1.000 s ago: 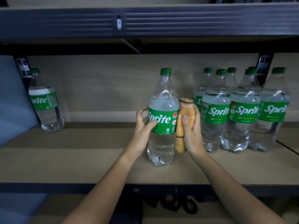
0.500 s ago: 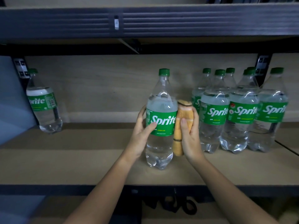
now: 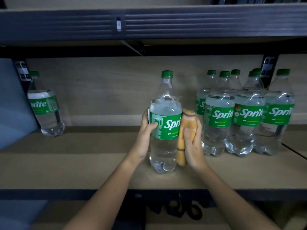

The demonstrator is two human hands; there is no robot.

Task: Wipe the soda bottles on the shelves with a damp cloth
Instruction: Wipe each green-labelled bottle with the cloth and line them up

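Observation:
A clear Sprite bottle (image 3: 164,103) with a green cap and green label stands upright on the wooden shelf (image 3: 83,166). My left hand (image 3: 146,138) grips its left side at the label, thumb on the front. My right hand (image 3: 193,146) holds a folded orange cloth (image 3: 186,122) pressed against the bottle's right side. Part of the cloth is hidden by my fingers.
Several more Sprite bottles (image 3: 249,117) stand in a cluster to the right, close to my right hand. One lone Sprite bottle (image 3: 45,107) stands at the far left by a black upright. A dark shelf beam (image 3: 149,24) runs overhead.
The held bottle has turned, so its label now shows the nutrition panel and only "Spri". The cloth has slid along the bottle's right side.

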